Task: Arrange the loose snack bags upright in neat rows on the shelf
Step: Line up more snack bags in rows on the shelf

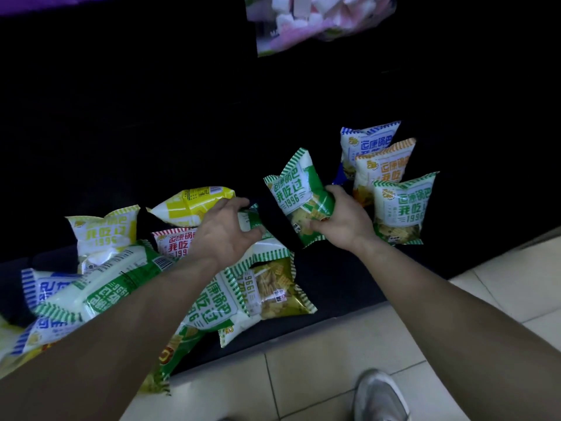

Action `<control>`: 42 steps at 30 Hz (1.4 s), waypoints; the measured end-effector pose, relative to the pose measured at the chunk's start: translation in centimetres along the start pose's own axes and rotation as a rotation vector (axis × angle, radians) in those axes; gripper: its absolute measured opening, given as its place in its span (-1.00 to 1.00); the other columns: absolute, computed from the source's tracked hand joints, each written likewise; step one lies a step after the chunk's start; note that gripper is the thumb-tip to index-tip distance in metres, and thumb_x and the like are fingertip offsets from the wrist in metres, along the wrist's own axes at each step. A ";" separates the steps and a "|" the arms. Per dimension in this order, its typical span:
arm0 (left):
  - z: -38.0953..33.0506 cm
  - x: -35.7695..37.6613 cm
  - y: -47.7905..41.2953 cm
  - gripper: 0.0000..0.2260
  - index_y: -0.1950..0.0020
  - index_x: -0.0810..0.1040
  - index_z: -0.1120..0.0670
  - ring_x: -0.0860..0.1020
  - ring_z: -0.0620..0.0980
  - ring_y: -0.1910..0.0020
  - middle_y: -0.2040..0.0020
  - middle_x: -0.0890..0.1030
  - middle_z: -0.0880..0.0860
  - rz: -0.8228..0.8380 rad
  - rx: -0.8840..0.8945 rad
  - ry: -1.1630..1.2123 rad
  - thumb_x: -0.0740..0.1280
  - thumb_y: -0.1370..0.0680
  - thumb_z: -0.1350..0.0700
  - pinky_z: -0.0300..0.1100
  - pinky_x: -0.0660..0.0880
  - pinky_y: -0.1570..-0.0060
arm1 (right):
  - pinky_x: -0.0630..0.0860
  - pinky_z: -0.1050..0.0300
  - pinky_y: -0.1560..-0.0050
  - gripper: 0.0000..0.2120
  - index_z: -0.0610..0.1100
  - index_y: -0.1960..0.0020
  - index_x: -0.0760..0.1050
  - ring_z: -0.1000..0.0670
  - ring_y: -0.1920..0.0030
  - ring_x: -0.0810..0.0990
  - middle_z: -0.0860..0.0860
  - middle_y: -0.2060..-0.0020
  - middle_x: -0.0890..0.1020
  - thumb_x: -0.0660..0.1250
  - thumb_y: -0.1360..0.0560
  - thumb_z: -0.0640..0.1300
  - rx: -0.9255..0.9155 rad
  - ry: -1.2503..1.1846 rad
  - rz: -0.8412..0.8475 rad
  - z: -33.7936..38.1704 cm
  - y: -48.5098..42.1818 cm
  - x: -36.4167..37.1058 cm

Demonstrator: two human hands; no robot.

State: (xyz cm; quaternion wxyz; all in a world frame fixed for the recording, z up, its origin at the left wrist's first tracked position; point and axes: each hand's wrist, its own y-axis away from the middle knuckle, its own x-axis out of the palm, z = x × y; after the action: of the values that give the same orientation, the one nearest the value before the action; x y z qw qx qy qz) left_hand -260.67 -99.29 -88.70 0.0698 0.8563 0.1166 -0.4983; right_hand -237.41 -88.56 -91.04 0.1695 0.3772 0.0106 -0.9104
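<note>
shelf (349, 287) back: black, unreadable | left hand (224, 235) hides bag (258, 238)

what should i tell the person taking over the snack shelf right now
Right hand: gripping a green bag, held tilted above the shelf.
Left hand: reaching onto another green bag in the loose pile; grip not clear.
Done: three bags upright in a row at the right, blue, orange, green.
Left: stand the held bag, then sort the pile lying flat on the left.
</note>
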 end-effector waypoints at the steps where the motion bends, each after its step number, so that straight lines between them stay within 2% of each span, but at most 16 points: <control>1: -0.2 -0.4 0.1 -0.34 -0.49 0.32 -0.02 0.40 0.09 -0.35 -0.42 0.38 0.02 0.001 0.003 -0.006 0.40 -0.47 -0.22 -0.03 0.42 -0.25 | 0.52 -0.02 -0.06 -0.16 0.06 -0.44 0.26 0.00 -0.09 0.54 0.07 -0.16 0.55 0.57 -0.28 0.15 -0.012 0.012 -0.006 0.2 0.7 -1.2; 5: -1.2 -3.0 1.5 -0.29 -0.52 0.26 -0.03 0.36 0.11 -0.39 -0.46 0.35 0.04 0.032 0.063 -0.095 0.37 -0.47 -0.27 0.01 0.42 -0.26 | 0.47 0.06 0.05 -0.17 0.16 -0.38 0.27 0.03 -0.04 0.52 0.15 -0.08 0.51 0.57 -0.20 0.11 -0.050 0.024 0.026 1.1 4.8 -5.8; 9: -3.5 -6.5 3.9 -0.14 -0.55 0.16 -0.06 0.33 0.04 -0.41 -0.49 0.31 -0.02 0.068 0.141 -0.056 0.40 -0.37 -0.35 -0.07 0.38 -0.23 | 0.49 0.01 -0.16 -0.18 0.18 -0.34 0.32 0.03 -0.17 0.52 0.13 -0.15 0.53 0.64 -0.19 0.02 -0.065 0.038 0.165 2.1 8.8 -9.7; 14: -8.2 -8.7 7.5 0.00 -0.53 0.11 -0.23 0.33 -0.12 -0.40 -0.40 0.36 -0.21 0.314 0.245 0.152 0.39 -0.18 -0.49 -0.21 0.31 -0.22 | 0.38 0.00 -0.36 -0.22 0.20 -0.33 0.36 0.09 -0.36 0.41 0.10 -0.30 0.49 0.66 -0.23 -0.03 -0.093 -0.091 0.348 3.6 12.6 -12.8; 16: -9.6 -8.3 8.5 -0.03 -0.50 0.17 -0.24 0.36 -0.13 -0.37 -0.41 0.37 -0.19 0.330 0.261 0.188 0.45 -0.17 -0.43 -0.26 0.31 -0.17 | 0.36 0.06 -0.35 -0.25 0.28 -0.27 0.37 0.14 -0.37 0.38 0.13 -0.31 0.48 0.67 -0.22 -0.03 -0.097 -0.118 0.375 4.1 13.8 -13.4; 19: -11.2 -7.8 8.8 -0.11 -0.48 0.24 -0.16 0.42 -0.07 -0.33 -0.41 0.41 -0.11 0.264 0.269 0.168 0.53 -0.24 -0.29 -0.27 0.34 -0.11 | 0.36 0.11 -0.32 -0.24 0.33 -0.22 0.36 0.15 -0.36 0.38 0.11 -0.31 0.49 0.68 -0.20 -0.04 -0.082 -0.135 0.365 4.3 15.0 -13.7; 22: -12.3 -7.4 8.7 -0.20 -0.43 0.27 -0.18 0.51 -0.10 -0.10 -0.34 0.46 -0.10 0.167 0.272 0.071 0.54 -0.28 -0.26 -0.22 0.42 0.06 | 0.42 0.05 -0.30 -0.16 0.18 -0.38 0.35 0.07 -0.31 0.46 0.10 -0.28 0.50 0.68 -0.21 0.00 -0.076 -0.064 0.321 3.8 15.9 -14.0; 24: -13.2 -6.6 8.6 -0.23 -0.42 0.25 -0.18 0.54 -0.06 0.03 -0.35 0.48 -0.07 0.152 0.300 -0.084 0.52 -0.31 -0.28 -0.13 0.49 0.15 | 0.47 0.04 -0.24 -0.12 0.12 -0.44 0.31 0.04 -0.25 0.51 0.09 -0.26 0.51 0.66 -0.23 0.06 -0.071 0.046 0.289 3.1 16.2 -14.6; 27: -15.0 -4.6 7.7 -0.23 -0.42 0.26 -0.16 0.47 -0.08 0.27 -0.19 0.58 -0.04 0.153 0.336 -0.324 0.49 -0.32 -0.31 -0.14 0.37 0.36 | 0.44 0.00 -0.30 -0.09 0.02 -0.52 0.24 -0.02 -0.33 0.44 0.00 -0.40 0.42 0.59 -0.30 0.14 -0.036 0.265 0.322 1.1 16.3 -15.8; 28: -15.6 -3.9 7.1 -0.23 -0.42 0.26 -0.15 0.44 -0.07 0.28 -0.13 0.60 -0.03 0.163 0.333 -0.368 0.49 -0.32 -0.32 -0.13 0.35 0.37 | 0.42 0.00 -0.31 -0.10 0.00 -0.53 0.22 -0.04 -0.36 0.41 -0.02 -0.43 0.38 0.56 -0.32 0.17 -0.012 0.344 0.348 0.1 16.3 -16.0; 32: -17.9 -0.2 4.0 -0.23 -0.39 0.30 -0.13 0.50 -0.01 0.18 -0.03 0.61 -0.02 0.206 0.277 -0.397 0.50 -0.28 -0.34 -0.11 0.46 0.29 | 0.44 0.05 -0.15 -0.20 0.00 -0.53 0.21 -0.13 -0.31 0.44 -0.07 -0.38 0.35 0.44 -0.41 0.23 0.141 0.519 0.413 -3.8 16.9 -16.3; 34: -19.1 1.9 2.5 -0.22 -0.38 0.32 -0.13 0.55 0.01 0.10 -0.03 0.61 -0.03 0.223 0.282 -0.391 0.50 -0.26 -0.34 -0.11 0.47 0.29 | 0.45 0.02 -0.17 -0.25 0.01 -0.52 0.23 -0.14 -0.28 0.46 -0.07 -0.36 0.35 0.40 -0.44 0.22 0.186 0.536 0.416 -5.7 17.1 -16.3; 38: -21.9 6.1 0.1 -0.23 -0.38 0.34 -0.13 0.55 0.01 0.00 -0.13 0.58 -0.02 0.301 0.316 -0.376 0.50 -0.26 -0.34 -0.14 0.35 0.32 | 0.45 -0.04 -0.24 -0.31 -0.05 -0.45 0.31 -0.16 -0.29 0.46 -0.10 -0.30 0.41 0.44 -0.43 0.19 0.262 0.515 0.422 -9.3 17.6 -16.0; 42: -24.2 9.9 -1.1 -0.27 -0.36 0.35 -0.10 0.53 0.02 0.04 -0.13 0.57 0.01 0.312 0.342 -0.373 0.49 -0.29 -0.33 -0.17 0.27 0.41 | 0.47 -0.08 -0.23 -0.33 -0.04 -0.44 0.32 -0.16 -0.28 0.47 -0.09 -0.31 0.42 0.43 -0.44 0.21 0.328 0.509 0.431 -11.6 17.6 -15.3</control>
State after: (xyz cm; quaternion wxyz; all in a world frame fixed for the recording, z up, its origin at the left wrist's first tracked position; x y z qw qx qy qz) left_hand -236.04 -91.21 -85.41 0.0207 0.7567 -0.1171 -0.6428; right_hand -213.83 -98.87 -86.82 0.2867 0.6072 -0.1736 -0.7204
